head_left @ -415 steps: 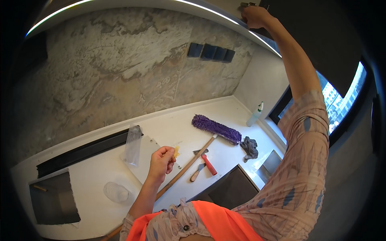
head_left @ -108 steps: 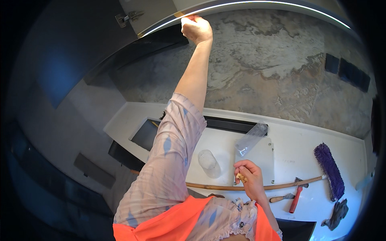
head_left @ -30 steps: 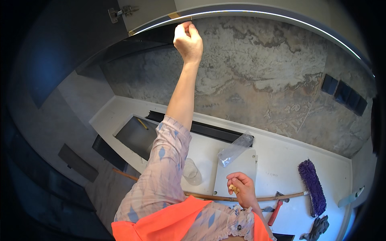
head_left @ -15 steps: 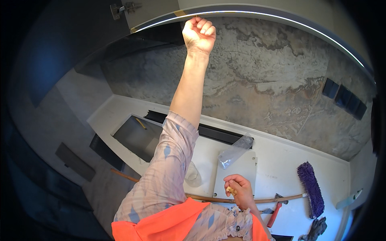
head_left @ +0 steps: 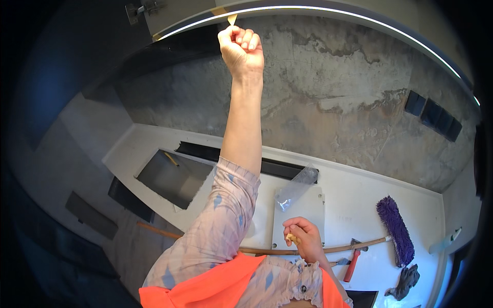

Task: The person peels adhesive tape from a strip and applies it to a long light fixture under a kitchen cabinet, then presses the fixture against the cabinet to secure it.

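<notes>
My left hand [head_left: 242, 50] is raised on an outstretched arm, just below a lit strip [head_left: 318, 8] along the cabinet's lower edge. Its thumb and finger pinch a strip of yellow tape [head_left: 232, 20], whose upper end reaches the cabinet edge. More yellow tape [head_left: 219, 11] lies across that edge. Lower down, over the white counter, my right hand [head_left: 309, 240] is closed on a crumpled wad of yellow tape [head_left: 292, 238].
The white counter [head_left: 359, 205] has a rectangular cutout [head_left: 177, 177], a black profile [head_left: 277, 169], a clear plastic bag [head_left: 299, 187] and a white panel [head_left: 303, 220]. A purple duster [head_left: 394, 231], a red-handled tool [head_left: 352, 266] and a dark glove [head_left: 405, 282] are at right. Black sockets [head_left: 434, 117] sit on the wall.
My left hand has drawn down from the lit cabinet edge, and a length of yellow tape now shows between it and the edge. The right hand still holds its wad.
</notes>
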The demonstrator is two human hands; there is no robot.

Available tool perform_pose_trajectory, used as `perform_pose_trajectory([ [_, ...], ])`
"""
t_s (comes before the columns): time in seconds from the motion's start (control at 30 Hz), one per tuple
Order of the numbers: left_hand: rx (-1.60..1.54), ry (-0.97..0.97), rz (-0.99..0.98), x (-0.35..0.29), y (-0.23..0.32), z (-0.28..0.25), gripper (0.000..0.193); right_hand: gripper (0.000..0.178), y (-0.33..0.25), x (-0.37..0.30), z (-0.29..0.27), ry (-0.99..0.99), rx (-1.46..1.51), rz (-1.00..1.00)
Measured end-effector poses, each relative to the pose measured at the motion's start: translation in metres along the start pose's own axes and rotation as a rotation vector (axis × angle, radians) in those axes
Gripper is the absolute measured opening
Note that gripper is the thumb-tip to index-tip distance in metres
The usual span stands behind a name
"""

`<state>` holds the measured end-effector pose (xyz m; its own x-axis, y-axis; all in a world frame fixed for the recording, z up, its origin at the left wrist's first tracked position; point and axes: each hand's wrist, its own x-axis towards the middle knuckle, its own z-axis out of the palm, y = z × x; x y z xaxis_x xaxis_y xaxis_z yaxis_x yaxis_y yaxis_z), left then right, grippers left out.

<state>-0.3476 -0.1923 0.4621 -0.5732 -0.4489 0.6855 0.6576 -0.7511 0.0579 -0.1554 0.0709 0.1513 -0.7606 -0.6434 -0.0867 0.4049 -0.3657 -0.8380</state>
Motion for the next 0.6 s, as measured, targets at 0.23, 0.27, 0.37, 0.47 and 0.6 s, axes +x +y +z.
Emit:
perform_pose_trajectory([
  [0.23,0.123,0.091,0.107,-0.032,0.006,0.013,0.02,0.018,-0.01,0.005,0.015,-0.033,-0.053,-0.015],
  [0.27,0.135,0.105,0.111,-0.036,0.008,0.016,0.02,0.018,-0.014,0.007,0.016,-0.039,-0.04,-0.027],
  [0.37,0.199,0.148,0.142,-0.047,0.015,0.023,0.019,0.018,-0.023,0.012,0.019,-0.072,0.003,-0.069],
  [0.47,0.292,0.155,0.226,-0.06,0.021,0.029,0.018,0.017,-0.025,0.017,0.02,-0.117,0.035,-0.129],
  [0.6,0.374,0.159,0.239,-0.075,0.03,0.042,0.022,0.017,-0.025,0.019,0.023,-0.171,0.029,-0.171],
])
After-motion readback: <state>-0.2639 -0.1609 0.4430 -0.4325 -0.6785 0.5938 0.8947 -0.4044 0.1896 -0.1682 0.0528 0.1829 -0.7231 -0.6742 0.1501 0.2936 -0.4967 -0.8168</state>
